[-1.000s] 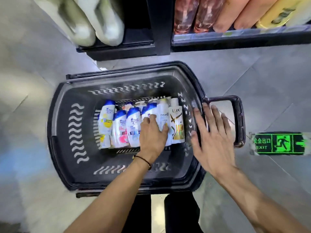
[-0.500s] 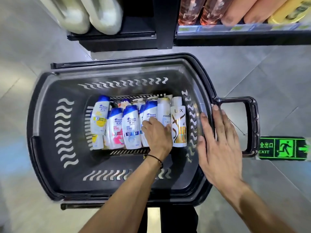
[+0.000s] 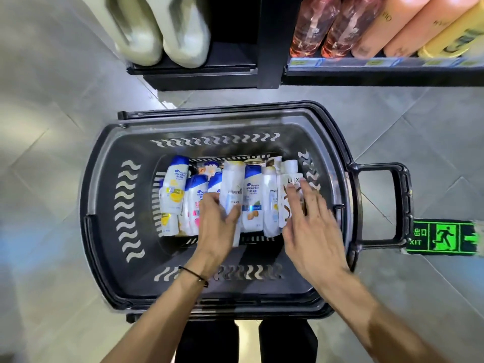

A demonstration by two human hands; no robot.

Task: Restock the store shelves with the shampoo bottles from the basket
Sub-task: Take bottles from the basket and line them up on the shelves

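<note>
A black plastic basket (image 3: pixel 104 210) stands on the floor below me, with several shampoo bottles lying side by side in its bottom. My left hand (image 3: pixel 216 226) grips a white Pantene bottle (image 3: pixel 231 187) and holds it raised above the row. My right hand (image 3: pixel 309 218) is inside the basket with its fingers extended over a white and gold Lux bottle (image 3: pixel 286 203) at the right end of the row. Blue-capped Head & Shoulders bottles (image 3: pixel 174 189) fill the left side, and one more (image 3: pixel 252 197) lies beside a second Pantene bottle (image 3: pixel 271 203).
The black store shelf (image 3: pixel 366 72) runs along the top, holding pink, orange and yellow bottles (image 3: pixel 337 24). Two large pale jugs (image 3: pixel 162 30) stand on a lower black unit at the top left. The basket's handle (image 3: pixel 400 205) sticks out right, near a green exit sign (image 3: pixel 445 235) on the floor.
My left hand has lifted the Pantene bottle out of the row. My right hand has moved from the basket's right rim into the basket, over the Lux bottle.
</note>
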